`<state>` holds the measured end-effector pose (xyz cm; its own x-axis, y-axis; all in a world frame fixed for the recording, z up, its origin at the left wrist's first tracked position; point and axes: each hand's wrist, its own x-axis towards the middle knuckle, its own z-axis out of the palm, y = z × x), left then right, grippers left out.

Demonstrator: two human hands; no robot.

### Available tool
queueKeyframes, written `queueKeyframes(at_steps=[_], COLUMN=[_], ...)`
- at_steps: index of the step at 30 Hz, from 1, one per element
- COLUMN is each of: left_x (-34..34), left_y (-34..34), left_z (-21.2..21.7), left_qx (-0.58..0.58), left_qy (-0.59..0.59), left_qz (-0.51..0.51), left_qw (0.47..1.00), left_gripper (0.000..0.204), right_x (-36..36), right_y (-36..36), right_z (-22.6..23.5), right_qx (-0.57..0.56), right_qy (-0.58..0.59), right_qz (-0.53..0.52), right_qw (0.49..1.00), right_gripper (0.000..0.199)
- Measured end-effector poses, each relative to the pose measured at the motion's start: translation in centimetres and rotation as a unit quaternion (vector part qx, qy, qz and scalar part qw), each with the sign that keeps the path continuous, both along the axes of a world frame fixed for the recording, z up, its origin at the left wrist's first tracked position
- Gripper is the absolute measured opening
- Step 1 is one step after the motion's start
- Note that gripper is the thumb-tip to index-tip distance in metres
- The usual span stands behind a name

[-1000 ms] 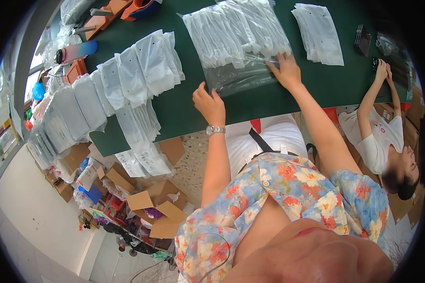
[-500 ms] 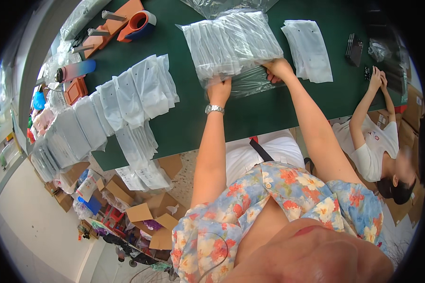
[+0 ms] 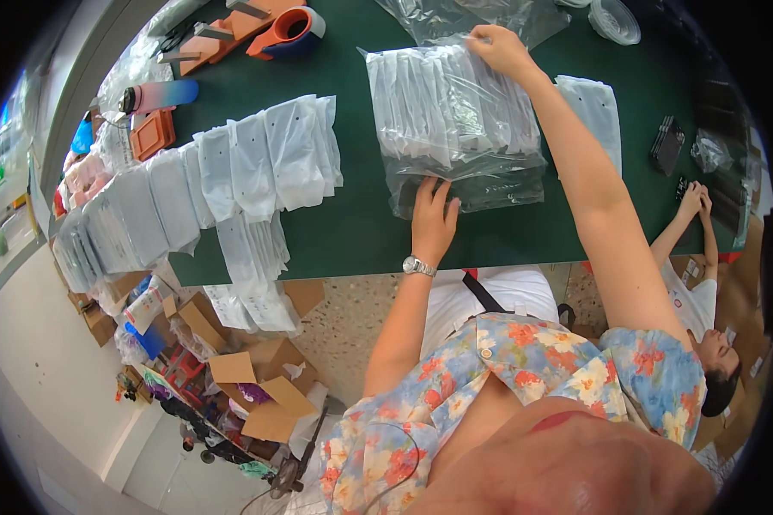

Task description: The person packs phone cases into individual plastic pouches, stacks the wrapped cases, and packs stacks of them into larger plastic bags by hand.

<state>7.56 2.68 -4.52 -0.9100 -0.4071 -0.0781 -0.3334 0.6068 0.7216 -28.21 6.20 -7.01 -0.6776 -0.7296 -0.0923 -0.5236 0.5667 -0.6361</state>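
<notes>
A large clear plastic bag (image 3: pixel 468 184) lies on the green table in front of me. Inside it stands a row of several thin white packets (image 3: pixel 412 99), packed side by side. My left hand (image 3: pixel 435 221) rests on the bag's loose near flap with its fingers spread. At the bag's far edge my right hand (image 3: pixel 500 50) is closed, its curled fingertips pinching the plastic there. Right of the bag, partly behind my right forearm, is a stack of flat white packets (image 3: pixel 594 107).
Rows of white packets (image 3: pixel 296 159) cover the table's left side. Behind them are a blue bottle (image 3: pixel 159 96), an orange tray (image 3: pixel 152 133) and a tape dispenser (image 3: pixel 288 34). More clear plastic (image 3: pixel 489 13) and a round tub (image 3: pixel 614 21) lie far off. A co-worker's hands (image 3: pixel 696 199) are at right.
My right hand has moved from the bag's near edge to its far edge. My left hand has come out from the near opening and now lies flat on the flap.
</notes>
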Motion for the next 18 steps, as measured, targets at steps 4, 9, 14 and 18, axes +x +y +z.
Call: queueKeyframes(at_steps=[4,9,14,18], left_x=[3.0,3.2,3.7,9.5], left_y=[-1.7,-5.3,-8.8,-9.9], left_z=[0.7,4.2,3.8,0.1], left_qx=[0.302,0.716,0.696,0.632], left_qy=[-0.015,0.16,0.124,0.142], left_qz=[0.109,0.182,0.276,0.4], left_qw=[0.947,0.655,0.651,0.649], left_gripper=[0.039,0.057,0.05,0.031], right_x=[7.2,21.3,31.7,34.4], right_y=[-1.2,3.1,6.0,6.5], right_z=[6.9,12.5,10.1,8.3], right_qx=[-0.234,-0.159,-0.092,-0.166], right_qy=[0.15,0.111,-0.002,-0.163], right_qz=[0.018,0.273,0.356,0.306], right_qw=[0.96,0.942,0.93,0.923], right_gripper=[0.016,0.01,0.012,0.014])
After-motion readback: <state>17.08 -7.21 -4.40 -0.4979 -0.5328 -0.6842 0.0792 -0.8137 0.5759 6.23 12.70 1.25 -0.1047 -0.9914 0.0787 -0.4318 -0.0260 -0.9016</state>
